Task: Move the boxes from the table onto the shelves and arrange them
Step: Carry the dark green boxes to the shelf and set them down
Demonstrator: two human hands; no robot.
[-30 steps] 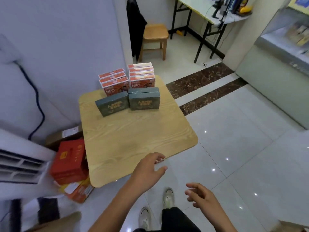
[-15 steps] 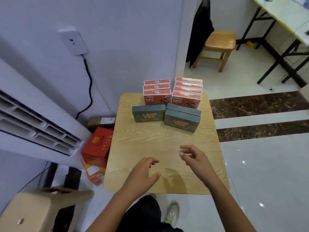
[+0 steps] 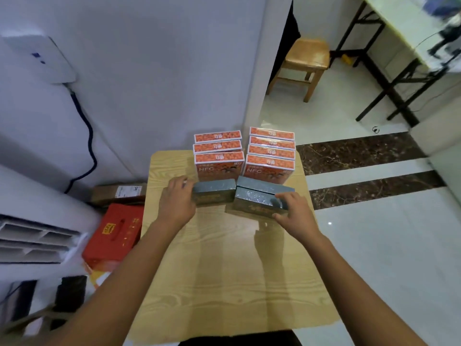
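1. Both hands are at the green boxes on the table (image 3: 224, 283), and every box in sight sits there, so by my reckoning the shelving has hardly begun. No shelf is in view at all.
2. The left hand (image 3: 175, 201) is cupped against the left end of the single green box (image 3: 214, 193). It touches, but a full grasp I cannot tell.
3. The right hand (image 3: 295, 212) lies on the right end of the nearer green box (image 3: 257, 202) of the pair, fingers over its top and thumb at its front. It looks like a grip just forming; nothing is lifted.
4. A second green box (image 3: 262, 184) stands touching behind that one.
5. Behind the green boxes, at the table's far edge: three orange boxes (image 3: 218, 156) left, four orange boxes (image 3: 270, 152) right, near the wall (image 3: 149, 71).
6. Room to move: the table's near half is bare wood, good for drawing boxes back. Left of the table is cluttered, a red carton (image 3: 114, 236) on the floor. Right of the table, open tile.
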